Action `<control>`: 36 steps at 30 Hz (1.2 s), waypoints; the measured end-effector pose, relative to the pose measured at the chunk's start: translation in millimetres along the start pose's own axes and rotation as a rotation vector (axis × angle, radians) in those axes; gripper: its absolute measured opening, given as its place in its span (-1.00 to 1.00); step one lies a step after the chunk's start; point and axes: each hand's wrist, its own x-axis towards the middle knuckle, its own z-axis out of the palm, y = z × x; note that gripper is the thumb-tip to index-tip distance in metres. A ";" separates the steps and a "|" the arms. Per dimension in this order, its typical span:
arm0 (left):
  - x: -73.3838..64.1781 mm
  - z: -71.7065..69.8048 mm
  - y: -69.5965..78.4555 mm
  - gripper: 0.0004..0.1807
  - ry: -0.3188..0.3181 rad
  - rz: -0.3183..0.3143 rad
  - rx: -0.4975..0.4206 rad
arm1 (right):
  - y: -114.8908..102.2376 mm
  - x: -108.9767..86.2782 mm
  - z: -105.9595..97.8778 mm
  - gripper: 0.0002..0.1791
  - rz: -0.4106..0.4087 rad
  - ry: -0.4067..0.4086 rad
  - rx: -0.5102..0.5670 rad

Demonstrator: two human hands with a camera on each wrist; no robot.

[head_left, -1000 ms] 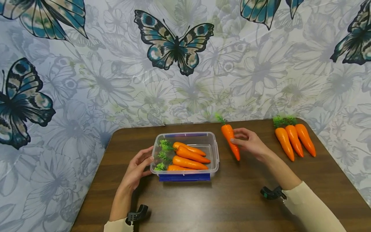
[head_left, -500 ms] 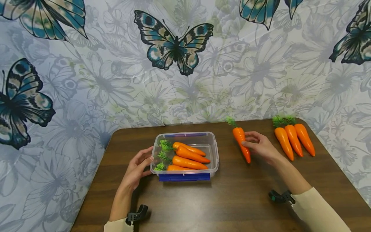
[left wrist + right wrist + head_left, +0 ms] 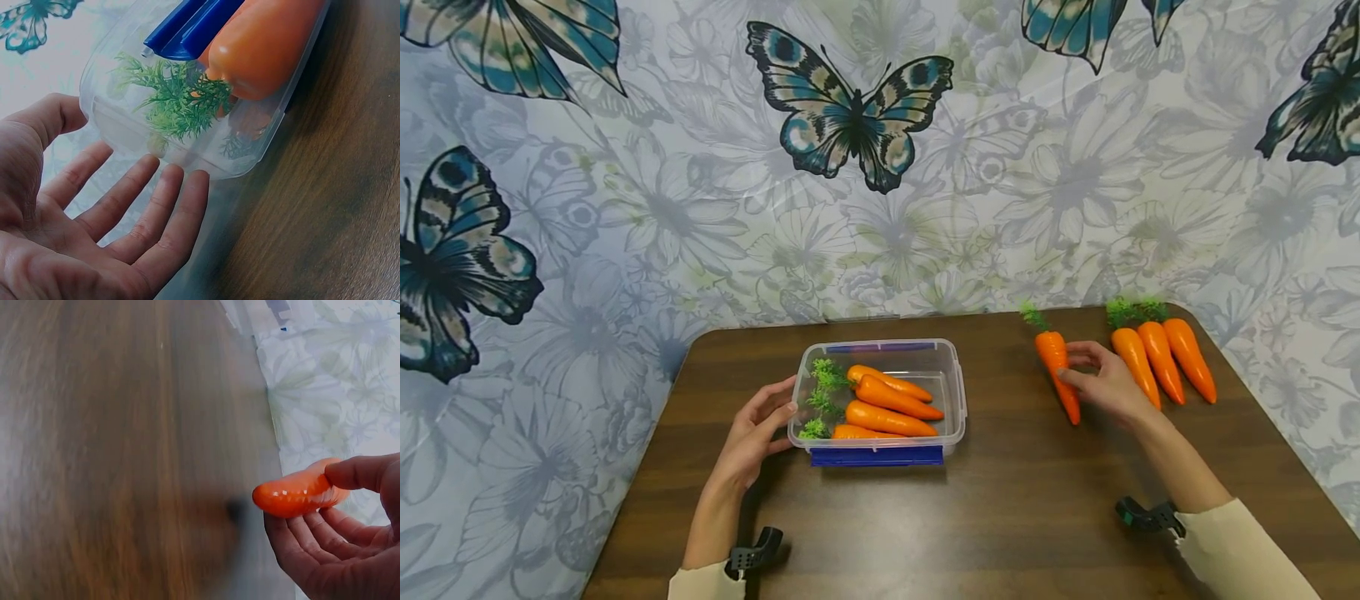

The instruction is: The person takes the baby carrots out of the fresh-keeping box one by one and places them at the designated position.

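Observation:
My right hand (image 3: 1103, 385) pinches an orange carrot (image 3: 1054, 360) with a green leafy top between thumb and fingers, its tip toward me. The right wrist view shows this carrot (image 3: 299, 495) nearly end-on. At the left end of a clear plastic container (image 3: 953, 421), my left hand (image 3: 751, 435) touches the wall with extended fingers. Seen from the left wrist, the thumb meets the rim and the fingertips lie at the end wall. Inside the lidless container are several carrots (image 3: 891, 419), side by side, leafy tops to the left.
Three more carrots (image 3: 1163, 358) lie together at the table's far right, just beyond my right hand. A blue clip (image 3: 877, 456) hangs on the container's front. Behind the brown wooden table (image 3: 1000, 517) rises a butterfly-patterned backdrop (image 3: 857, 250).
My right hand has moved right with the carrot, away from the container and toward the three carrots. The left hand and the container have stayed in place.

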 end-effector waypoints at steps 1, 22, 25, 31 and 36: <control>0.4 0.3 -0.2 -0.39 -0.001 -0.002 -0.003 | 1.5 -0.5 -2.1 -0.28 -0.001 0.016 -0.026; 2.0 0.2 0.2 -0.38 -0.005 -0.013 0.003 | 8.6 -10.2 -30.6 -0.37 -0.050 0.278 -0.452; 1.9 -0.1 -0.2 -0.39 -0.004 -0.011 -0.003 | 9.6 -9.8 -27.5 -0.38 -0.096 0.339 -0.519; 1.5 0.3 0.1 -0.39 -0.008 -0.014 -0.004 | 11.3 -8.9 -18.9 -0.34 -0.113 0.382 -0.628; 1.6 0.0 0.8 -0.39 -0.004 -0.014 0.003 | 8.1 -8.3 -13.7 -0.30 -0.077 0.328 -0.675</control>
